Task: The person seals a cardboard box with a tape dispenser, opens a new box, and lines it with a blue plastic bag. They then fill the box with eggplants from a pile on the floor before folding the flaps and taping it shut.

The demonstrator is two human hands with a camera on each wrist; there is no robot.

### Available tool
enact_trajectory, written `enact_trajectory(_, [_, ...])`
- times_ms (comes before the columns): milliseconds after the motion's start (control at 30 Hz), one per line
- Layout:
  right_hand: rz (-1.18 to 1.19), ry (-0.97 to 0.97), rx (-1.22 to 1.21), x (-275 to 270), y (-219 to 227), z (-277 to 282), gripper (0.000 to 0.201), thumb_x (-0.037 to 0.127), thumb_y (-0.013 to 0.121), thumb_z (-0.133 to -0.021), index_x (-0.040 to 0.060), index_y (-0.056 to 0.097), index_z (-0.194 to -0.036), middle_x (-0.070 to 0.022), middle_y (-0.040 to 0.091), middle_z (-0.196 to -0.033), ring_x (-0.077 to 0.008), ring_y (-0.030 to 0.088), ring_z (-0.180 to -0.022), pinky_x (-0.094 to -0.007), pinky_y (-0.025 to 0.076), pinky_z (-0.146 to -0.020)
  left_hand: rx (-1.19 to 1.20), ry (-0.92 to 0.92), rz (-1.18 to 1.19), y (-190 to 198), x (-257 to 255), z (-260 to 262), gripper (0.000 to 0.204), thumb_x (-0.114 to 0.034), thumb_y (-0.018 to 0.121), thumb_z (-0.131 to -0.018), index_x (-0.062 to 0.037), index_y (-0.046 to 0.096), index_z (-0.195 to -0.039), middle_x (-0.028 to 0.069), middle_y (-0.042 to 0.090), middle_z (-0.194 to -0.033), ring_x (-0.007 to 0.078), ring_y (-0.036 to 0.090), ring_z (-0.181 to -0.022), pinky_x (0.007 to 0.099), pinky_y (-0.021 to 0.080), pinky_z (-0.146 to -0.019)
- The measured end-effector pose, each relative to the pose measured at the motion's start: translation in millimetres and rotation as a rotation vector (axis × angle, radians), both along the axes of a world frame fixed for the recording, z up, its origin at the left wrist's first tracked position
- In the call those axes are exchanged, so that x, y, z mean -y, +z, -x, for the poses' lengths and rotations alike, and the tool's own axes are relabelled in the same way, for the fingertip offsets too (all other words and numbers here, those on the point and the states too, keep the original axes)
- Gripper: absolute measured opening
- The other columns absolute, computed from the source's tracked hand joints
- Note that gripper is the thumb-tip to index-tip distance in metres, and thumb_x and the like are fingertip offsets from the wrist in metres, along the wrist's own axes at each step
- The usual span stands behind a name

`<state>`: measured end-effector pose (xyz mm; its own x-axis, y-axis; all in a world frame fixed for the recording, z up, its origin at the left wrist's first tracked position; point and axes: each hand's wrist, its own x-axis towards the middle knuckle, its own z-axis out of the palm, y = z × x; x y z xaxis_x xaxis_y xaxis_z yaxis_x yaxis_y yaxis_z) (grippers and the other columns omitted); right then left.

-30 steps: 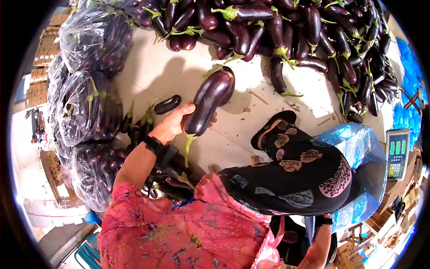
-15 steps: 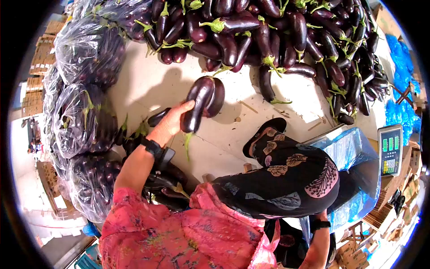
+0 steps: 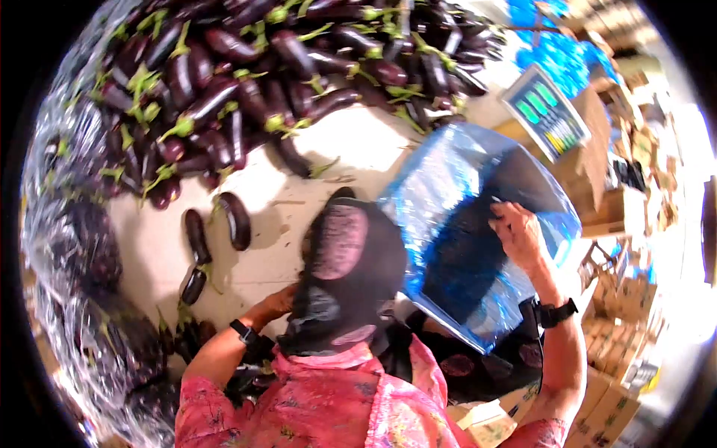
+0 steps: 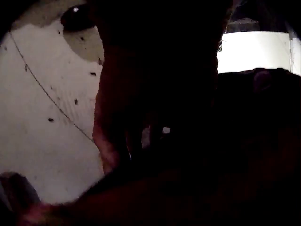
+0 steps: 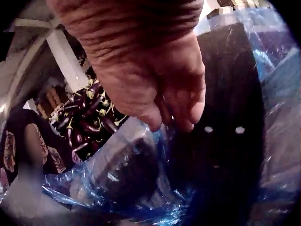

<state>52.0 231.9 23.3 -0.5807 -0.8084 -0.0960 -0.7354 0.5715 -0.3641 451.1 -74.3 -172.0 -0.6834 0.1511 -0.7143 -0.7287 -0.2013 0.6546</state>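
Observation:
My right hand point(image 3: 519, 231) is over the blue plastic bag point(image 3: 441, 179), which stands with its mouth spread and a dark inside. In the right wrist view the thumb and fingertips pinch a fold of its film point(image 5: 162, 146). My left hand point(image 3: 282, 300) is low beside the bent knee, partly hidden by the patterned trouser leg point(image 3: 340, 254). The left wrist view is very dark, with loosely extended fingers point(image 4: 110, 157) against the dark cloth and no object visible in them. Two eggplants, one larger point(image 3: 237, 220) and one slimmer point(image 3: 196, 235), lie on the pale floor.
A large heap of eggplants point(image 3: 246, 97) spreads across the far side. Clear bags filled with eggplants point(image 3: 75, 246) line the left. A scale display point(image 3: 545, 112) stands beyond the blue bag, with cardboard boxes point(image 3: 627, 299) at the right. A small eggplant point(image 3: 194, 286) lies nearer me.
The left hand has let go of two eggplants, now on the floor, and drawn back to the knee. The right hand has risen from beside the leg to the blue bag. The view has swung right.

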Motion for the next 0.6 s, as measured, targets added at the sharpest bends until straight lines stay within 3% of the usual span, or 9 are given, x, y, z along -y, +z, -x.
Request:
enact_trajectory(33, [0.067, -0.122, 0.039, -7, 14, -4, 0.022, 0.010, 0.067, -0.086, -0.0010, 0.065, -0.105, -0.0211, 0.066, -0.093, -0.0389, 0.066, -0.084, -0.0425, 0.052, -0.072, 0.000, -0.024, 0.024, 2, -2, 8, 0.051, -0.034, 0.059, -0.098, -0.0120, 0.050, -0.143, 0.0061, 0.059, -0.134, 0.0174, 0.055, -0.121, 0.0337, 0.049, -0.096])
enact_trajectory(133, [0.135, -0.232, -0.074, -60, 29, 11, 0.018, 0.011, 0.068, -0.087, -0.0021, 0.066, -0.100, -0.0184, 0.068, -0.092, -0.0314, 0.069, -0.076, -0.0383, 0.054, -0.068, 0.019, -0.054, 0.127, 5, 4, 28, 0.052, -0.035, 0.059, -0.098, -0.0116, 0.049, -0.143, 0.0064, 0.059, -0.134, 0.0176, 0.055, -0.120, 0.0337, 0.049, -0.096])
enact_trajectory(200, [0.172, -0.381, -0.114, -89, 45, 18, 0.019, 0.014, 0.072, -0.086, -0.0017, 0.067, -0.095, -0.0147, 0.067, -0.088, -0.0225, 0.067, -0.070, -0.0339, 0.053, -0.066, 0.040, -0.057, 0.194, 9, 13, 37, 0.052, -0.035, 0.059, -0.098, -0.0114, 0.049, -0.144, 0.0066, 0.059, -0.133, 0.0178, 0.055, -0.120, 0.0336, 0.049, -0.096])
enact_trajectory(267, [0.264, -0.561, -0.007, -120, 37, 38, 0.028, 0.021, 0.076, -0.084, -0.0003, 0.067, -0.099, -0.0140, 0.064, -0.097, -0.0231, 0.064, -0.083, -0.0370, 0.052, -0.077, 0.073, -0.050, 0.254, 11, 22, 40, 0.052, -0.035, 0.059, -0.098, -0.0112, 0.048, -0.144, 0.0068, 0.059, -0.133, 0.0179, 0.055, -0.120, 0.0336, 0.049, -0.096])
enact_trajectory(367, [0.208, -0.594, -0.117, -131, 33, 49, 0.050, 0.032, 0.082, -0.079, -0.0014, 0.062, -0.110, -0.0163, 0.057, -0.112, -0.0271, 0.056, -0.100, -0.0427, 0.048, -0.089, 0.150, -0.019, 0.333, 8, 42, 39, 0.053, -0.035, 0.058, -0.098, -0.0108, 0.048, -0.144, 0.0070, 0.059, -0.133, 0.0182, 0.055, -0.120, 0.0336, 0.049, -0.096])
enact_trajectory(400, [0.224, -0.589, -0.033, -139, 20, 57, 0.078, 0.044, 0.085, -0.073, -0.0033, 0.054, -0.127, -0.0212, 0.050, -0.128, -0.0339, 0.050, -0.117, -0.0469, 0.043, -0.099, 0.181, -0.008, 0.354, 6, 48, 38, 0.053, -0.035, 0.058, -0.098, -0.0107, 0.047, -0.144, 0.0071, 0.059, -0.133, 0.0183, 0.055, -0.120, 0.0336, 0.049, -0.096])
enact_trajectory(500, [0.117, -0.616, 0.158, -121, 1, 65, 0.101, 0.054, 0.085, -0.070, -0.0041, 0.042, -0.141, -0.0261, 0.043, -0.141, -0.0391, 0.044, -0.131, -0.0478, 0.038, -0.107, 0.278, 0.001, 0.390, 6, 63, 43, 0.053, -0.035, 0.058, -0.098, -0.0103, 0.047, -0.144, 0.0074, 0.059, -0.132, 0.0185, 0.056, -0.120, 0.0335, 0.049, -0.096])
enact_trajectory(533, [0.075, -0.566, 0.055, -108, -3, 67, 0.084, 0.051, 0.081, -0.077, -0.0029, 0.051, -0.134, -0.0251, 0.056, -0.128, -0.0368, 0.055, -0.119, -0.0448, 0.045, -0.100, 0.304, -0.001, 0.395, 8, 67, 45, 0.053, -0.035, 0.058, -0.098, -0.0102, 0.047, -0.144, 0.0075, 0.059, -0.132, 0.0186, 0.056, -0.120, 0.0335, 0.049, -0.096])
enact_trajectory(600, [0.090, -0.640, 0.409, -92, -14, 75, 0.062, 0.045, 0.074, -0.086, -0.0007, 0.060, -0.124, -0.0222, 0.067, -0.108, -0.0340, 0.065, -0.100, -0.0411, 0.051, -0.087, 0.349, -0.010, 0.393, 15, 72, 53, 0.054, -0.035, 0.058, -0.098, -0.0100, 0.046, -0.144, 0.0077, 0.060, -0.132, 0.0188, 0.056, -0.120, 0.0335, 0.049, -0.096])
